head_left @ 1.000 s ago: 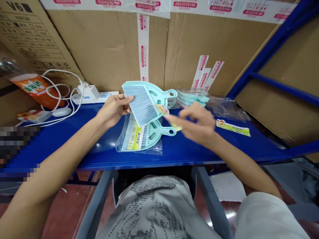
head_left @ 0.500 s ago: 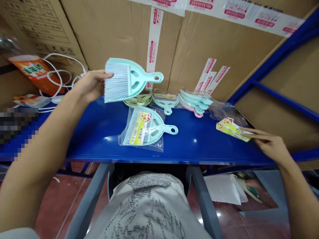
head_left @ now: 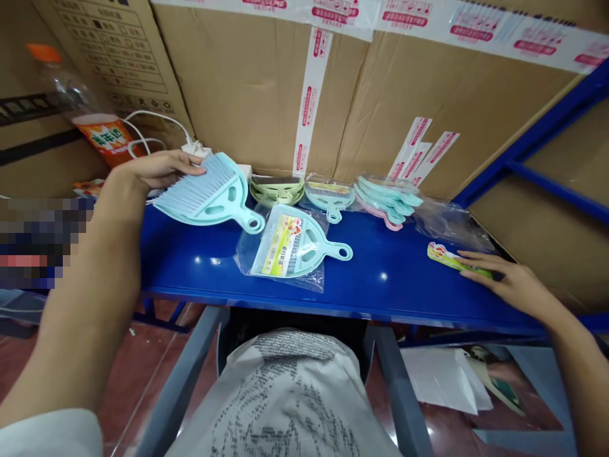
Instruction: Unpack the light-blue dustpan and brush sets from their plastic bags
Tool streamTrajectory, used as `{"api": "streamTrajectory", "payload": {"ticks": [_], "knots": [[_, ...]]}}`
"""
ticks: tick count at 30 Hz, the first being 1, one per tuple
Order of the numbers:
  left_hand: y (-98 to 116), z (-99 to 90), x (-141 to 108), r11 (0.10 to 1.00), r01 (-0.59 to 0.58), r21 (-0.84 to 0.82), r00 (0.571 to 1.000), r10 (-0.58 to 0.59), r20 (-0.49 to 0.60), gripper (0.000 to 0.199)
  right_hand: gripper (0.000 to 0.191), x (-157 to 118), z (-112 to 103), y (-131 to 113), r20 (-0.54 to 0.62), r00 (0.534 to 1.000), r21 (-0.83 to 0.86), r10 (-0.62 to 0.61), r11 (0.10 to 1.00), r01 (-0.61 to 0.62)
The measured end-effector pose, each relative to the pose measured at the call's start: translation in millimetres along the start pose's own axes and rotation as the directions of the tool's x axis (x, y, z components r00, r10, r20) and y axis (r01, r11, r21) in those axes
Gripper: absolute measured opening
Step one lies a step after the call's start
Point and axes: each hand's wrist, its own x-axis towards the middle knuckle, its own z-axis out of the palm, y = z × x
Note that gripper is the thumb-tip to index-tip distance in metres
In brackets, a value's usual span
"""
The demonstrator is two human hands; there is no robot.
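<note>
Item 1: pale aqua plastic dustpan with blue-grey bristled brush (head_left: 216, 200), two oval cut-outs, ring-ended handle. Raised over the left part of the blue tabletop (head_left: 380, 295), bristles to the left, handle tilted down toward the front edge. Left hand (head_left: 164, 170) pinches the bristle corner, thumb and fingers closed on it.

Item 2: matching aqua set in clear plastic bag (head_left: 309, 247), flat near the front edge, left of centre. Label card (head_left: 285, 244), white and yellow-green with red figures; dark Chinese characters, too small to read surely.

Item 3: yellow-green printed label card with scalloped red-and-white end (head_left: 445, 256), toward the right end. Right hand (head_left: 516, 279) lies over it, fingers extended and slightly parted, not closed round it.

Item 4: along the back edge, green set (head_left: 278, 190), bagged aqua set (head_left: 330, 198), aqua stack with pink piece beneath (head_left: 385, 193).

Item 5: orange-capped clear bottle (head_left: 107, 136), back left corner; orange label, green Chinese characters.
</note>
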Motion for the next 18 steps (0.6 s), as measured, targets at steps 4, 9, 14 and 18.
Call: {"api": "streamTrajectory", "payload": {"ticks": [4, 9, 14, 18], "knots": [[-11, -12.5, 4, 0.988, 0.13, 0.087, 0.991, -0.133, 0.023, 0.032, 0.037, 1, 0, 7, -0.047, 0.977, 0.03, -0.206, 0.978, 0.207], [3, 0.0, -1, 0.98, -0.158, -0.12, 0.986, 0.151, -0.071, 0.027, 0.026, -4, 1, -33, -0.316, 0.839, -0.17, -0.444, 0.896, 0.41], [22, 57.3, -8, 0.923, -0.204, -0.325, 0.977, 0.214, -0.006, 0.026, 0.041, 6, 23, -170, -0.475, 0.619, -0.27, -0.625, 0.774, 0.573], [20, 101.3, -14, 0.952, -0.067, -0.3, 0.964, 0.139, 0.225, 0.028, 0.056, 47, 68, -284, -0.289, 0.509, -0.209, -0.81, 0.573, 0.793]]}}
